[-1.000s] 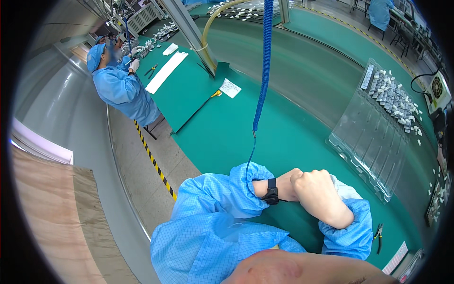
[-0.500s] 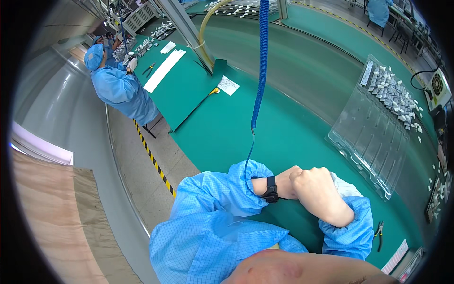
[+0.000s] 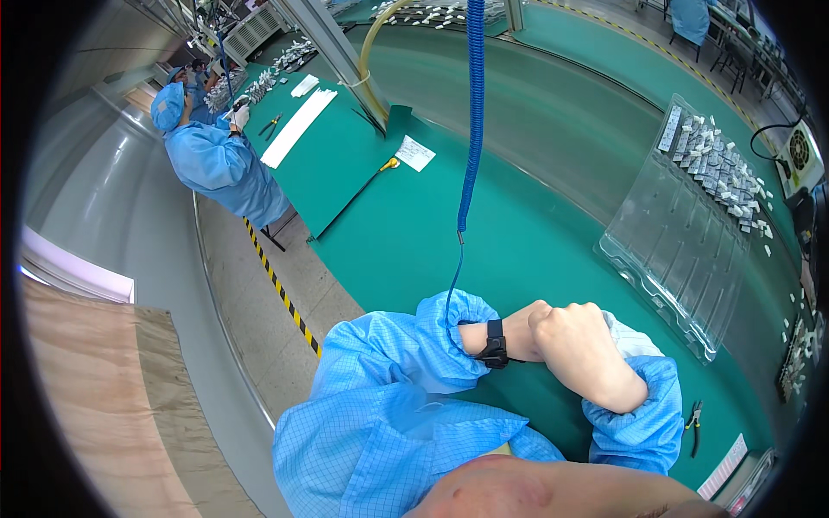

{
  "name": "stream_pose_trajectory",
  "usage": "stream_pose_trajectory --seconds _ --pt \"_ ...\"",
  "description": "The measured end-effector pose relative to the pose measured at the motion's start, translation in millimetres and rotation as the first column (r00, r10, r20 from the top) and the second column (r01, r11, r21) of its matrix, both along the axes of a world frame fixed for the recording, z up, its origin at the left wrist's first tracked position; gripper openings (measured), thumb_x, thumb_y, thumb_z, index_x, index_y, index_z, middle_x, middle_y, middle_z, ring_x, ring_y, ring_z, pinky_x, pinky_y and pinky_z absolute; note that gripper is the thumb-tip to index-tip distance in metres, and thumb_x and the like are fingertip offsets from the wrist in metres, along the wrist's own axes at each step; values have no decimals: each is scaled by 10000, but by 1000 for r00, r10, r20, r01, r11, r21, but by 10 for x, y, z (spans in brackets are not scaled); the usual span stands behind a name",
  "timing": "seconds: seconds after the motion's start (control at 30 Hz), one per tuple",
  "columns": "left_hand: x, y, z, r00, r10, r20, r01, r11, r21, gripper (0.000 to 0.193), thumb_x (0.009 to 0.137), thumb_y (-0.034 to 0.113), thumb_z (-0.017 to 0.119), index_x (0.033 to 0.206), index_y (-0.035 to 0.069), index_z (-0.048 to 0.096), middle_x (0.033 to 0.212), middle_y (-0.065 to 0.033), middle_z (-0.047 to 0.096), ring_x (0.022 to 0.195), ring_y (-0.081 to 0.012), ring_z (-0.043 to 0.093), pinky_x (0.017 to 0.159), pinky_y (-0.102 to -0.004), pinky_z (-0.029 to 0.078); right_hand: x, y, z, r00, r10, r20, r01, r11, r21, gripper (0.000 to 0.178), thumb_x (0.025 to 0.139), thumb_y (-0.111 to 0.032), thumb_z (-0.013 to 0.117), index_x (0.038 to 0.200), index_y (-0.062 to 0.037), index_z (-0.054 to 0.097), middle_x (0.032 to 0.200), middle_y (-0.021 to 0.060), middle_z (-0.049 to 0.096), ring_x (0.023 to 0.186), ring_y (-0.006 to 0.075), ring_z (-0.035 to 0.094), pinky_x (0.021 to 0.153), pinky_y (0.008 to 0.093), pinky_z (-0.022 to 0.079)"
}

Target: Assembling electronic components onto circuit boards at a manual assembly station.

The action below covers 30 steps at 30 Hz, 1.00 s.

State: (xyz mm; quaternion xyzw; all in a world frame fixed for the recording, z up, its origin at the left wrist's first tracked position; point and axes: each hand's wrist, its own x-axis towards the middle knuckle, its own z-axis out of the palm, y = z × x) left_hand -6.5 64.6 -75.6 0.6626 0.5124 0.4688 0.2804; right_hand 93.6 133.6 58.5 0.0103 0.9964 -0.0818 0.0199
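Note:
My two hands meet over the green work surface point(image 3: 345, 233). My right hand point(image 3: 580, 341) is closed, knuckles upward, and lies across the front of my left hand point(image 3: 522, 335). Its curled fingers are turned away, so what they grip is hidden. Of my left hand only the part near the wrist shows; its fingers are out of sight behind the right one. A black wrist strap point(image 3: 494, 345) with a small black piece circles my left wrist. Beyond my right hand, close to the blue sleeve, white cloth-like material point(image 3: 635, 338) sticks out.
A blue coiled cord point(image 3: 473, 129) hangs down to my left sleeve. A clear plastic tray point(image 3: 669, 250) lies at the right beside piled small grey-and-white parts point(image 3: 721, 173). Cutters point(image 3: 694, 427) lie near my right sleeve. A co-worker in blue point(image 3: 216, 155) stands far left.

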Motion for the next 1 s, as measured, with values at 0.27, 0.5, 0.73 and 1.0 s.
stream_pose_trajectory --seconds 0.27,0.5,0.73,1.0 --pt "-3 -7 56 998 -15 53 16 1000 -25 100 680 146 686 714 73 626 753 -99 648 713 -285 619 603 -365 475 29 40 -128 999 21 -38 -22 1000 -13 64 644 -40 604 673 -6 558 561 121 574 528 249 605 468 341 445" --pt "-74 -7 141 994 50 -100 -55 998 -44 111 728 140 658 722 39 612 734 -100 629 679 -221 604 594 -339 470 31 15 -89 997 6 -73 -6 1000 4 99 664 -86 635 653 -15 567 545 116 563 529 242 606 468 347 448" --pt "-251 115 227 552 -88 829 249 966 -63 596 953 488 331 1116 -46 538 1033 -152 601 957 -222 577 837 -341 448 30 -94 -109 986 136 100 -133 990 -37 251 688 -276 706 653 -39 629 555 92 584 524 244 605 494 362 460" --pt "-305 79 409 758 -415 504 525 846 -92 506 787 415 636 1022 -32 618 959 -139 644 921 -241 613 843 -324 463 -22 -99 -902 981 -146 126 187 566 -803 194 775 -195 656 817 -7 630 751 129 609 691 232 607 576 354 482"
